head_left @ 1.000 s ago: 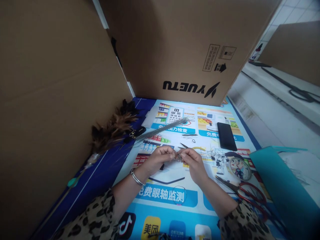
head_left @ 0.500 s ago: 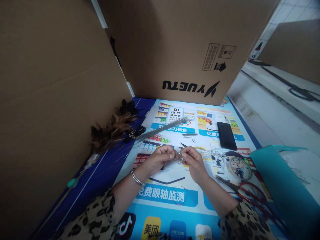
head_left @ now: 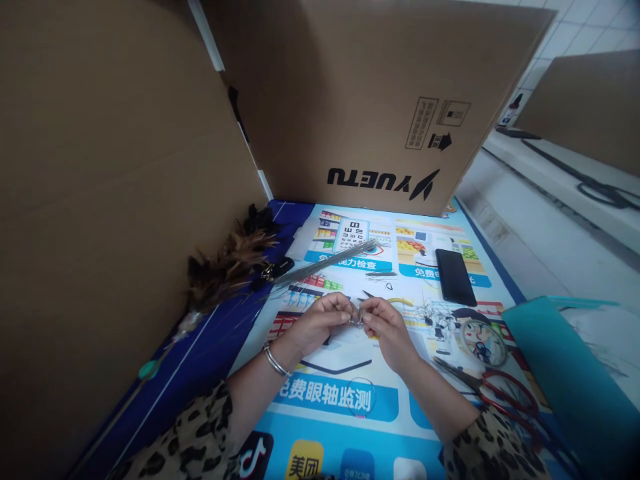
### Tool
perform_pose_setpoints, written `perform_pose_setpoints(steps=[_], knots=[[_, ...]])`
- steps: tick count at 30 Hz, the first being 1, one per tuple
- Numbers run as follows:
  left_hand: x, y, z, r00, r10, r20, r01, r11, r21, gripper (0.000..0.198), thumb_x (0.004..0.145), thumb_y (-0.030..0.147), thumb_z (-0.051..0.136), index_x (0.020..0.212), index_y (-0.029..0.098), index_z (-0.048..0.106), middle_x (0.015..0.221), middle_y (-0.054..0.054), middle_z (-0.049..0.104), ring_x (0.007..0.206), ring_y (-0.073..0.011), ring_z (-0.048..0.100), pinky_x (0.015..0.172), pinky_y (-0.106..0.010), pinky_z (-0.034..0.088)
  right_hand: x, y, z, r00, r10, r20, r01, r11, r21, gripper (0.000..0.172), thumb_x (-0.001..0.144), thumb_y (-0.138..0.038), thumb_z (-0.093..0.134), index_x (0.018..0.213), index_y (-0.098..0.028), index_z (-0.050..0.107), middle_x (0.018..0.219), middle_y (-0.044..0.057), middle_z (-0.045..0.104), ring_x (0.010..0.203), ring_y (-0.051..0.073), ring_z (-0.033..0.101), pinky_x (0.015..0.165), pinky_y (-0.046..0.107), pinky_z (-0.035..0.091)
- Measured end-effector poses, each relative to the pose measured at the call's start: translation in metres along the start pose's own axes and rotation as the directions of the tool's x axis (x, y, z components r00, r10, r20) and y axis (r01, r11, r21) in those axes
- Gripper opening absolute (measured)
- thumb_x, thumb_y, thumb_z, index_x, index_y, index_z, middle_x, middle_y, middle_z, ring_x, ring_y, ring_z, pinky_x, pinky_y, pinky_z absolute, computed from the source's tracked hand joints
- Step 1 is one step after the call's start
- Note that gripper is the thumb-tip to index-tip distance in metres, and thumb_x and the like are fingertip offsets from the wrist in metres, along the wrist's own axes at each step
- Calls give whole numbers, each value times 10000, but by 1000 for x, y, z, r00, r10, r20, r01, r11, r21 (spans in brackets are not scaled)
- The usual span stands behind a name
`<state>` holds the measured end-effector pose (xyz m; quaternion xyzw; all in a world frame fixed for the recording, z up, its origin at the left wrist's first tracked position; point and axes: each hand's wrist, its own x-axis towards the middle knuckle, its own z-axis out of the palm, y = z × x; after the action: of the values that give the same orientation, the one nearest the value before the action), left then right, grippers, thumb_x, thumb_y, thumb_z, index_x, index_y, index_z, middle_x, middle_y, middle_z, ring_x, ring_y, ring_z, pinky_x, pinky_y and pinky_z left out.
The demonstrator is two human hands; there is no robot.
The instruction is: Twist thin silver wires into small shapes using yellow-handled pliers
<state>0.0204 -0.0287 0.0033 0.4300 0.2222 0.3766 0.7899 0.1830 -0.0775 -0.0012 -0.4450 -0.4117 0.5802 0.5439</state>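
Note:
My left hand (head_left: 325, 319) pinches a small piece of bent silvery wire (head_left: 357, 321) between thumb and fingertips. Close by on its other side, my right hand (head_left: 389, 328) has thumb and forefinger closed on the same wire piece. The fingers partly hide its shape. Just behind the fingertips, a dark pointed tool tip (head_left: 367, 294) shows, with most of the tool covered by my right hand. A thin wire ring (head_left: 361, 398) lies on the printed mat nearer to me, and a tiny wire loop (head_left: 389, 286) lies beyond my hands.
A bundle of straight wires (head_left: 330, 261) lies beyond my hands. To the right are a black phone (head_left: 455, 277), loose wire bits (head_left: 433, 319), a round clear dish (head_left: 483, 342), red-handled scissors (head_left: 507, 392) and a teal box (head_left: 565, 373). A feather duster (head_left: 227, 260) leans left; cardboard (head_left: 380, 107) stands behind.
The view has tilted slightly, so everything sits a little lower. My fingers have shifted slightly around the wire piece, which both hands still pinch.

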Motion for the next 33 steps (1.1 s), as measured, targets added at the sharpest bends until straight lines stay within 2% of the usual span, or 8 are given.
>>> perform_pose_setpoints(steps=[5,10,17,23,33], knots=[[0,-1,0,1000,-11,-17,11,1000,18,104,709,184,660,761,129,588,730,-47,597,688,-142,551,649,-256,395,-1,0,1,1000,-14,-16,14,999,-29,174,761,-316,619,900,-212,606,664,-23,496,561,103,425,512,230,325],[0,0,1,999,-17,-29,19,997,72,106,717,192,660,759,130,584,696,-37,590,648,-127,532,619,-242,380,-1,-2,1,997,-68,-26,67,996,-59,110,755,-281,629,833,-206,612,667,-20,529,569,106,417,531,238,328],[-1,4,4,1000,26,-9,-25,994,106,101,711,182,662,760,122,597,716,-45,613,670,-134,547,639,-248,393,-2,-5,2,993,-119,-9,119,992,-36,57,736,-248,627,754,-202,601,864,27,608,678,138,491,583,258,368],[0,1,2,1000,13,-16,-11,993,120,105,700,183,670,765,132,605,723,-38,621,676,-133,556,660,-256,409,-1,-4,1,983,-186,8,186,982,-23,64,702,-229,652,714,-201,596,890,40,602,838,191,534,716,305,408],[0,0,1,998,22,-50,-17,995,103,93,723,167,659,775,132,590,694,-20,590,634,-109,525,599,-229,375,-1,-4,0,973,-228,-28,227,973,-37,60,699,-176,664,717,-209,617,952,42,574,877,189,521,721,302,398]])
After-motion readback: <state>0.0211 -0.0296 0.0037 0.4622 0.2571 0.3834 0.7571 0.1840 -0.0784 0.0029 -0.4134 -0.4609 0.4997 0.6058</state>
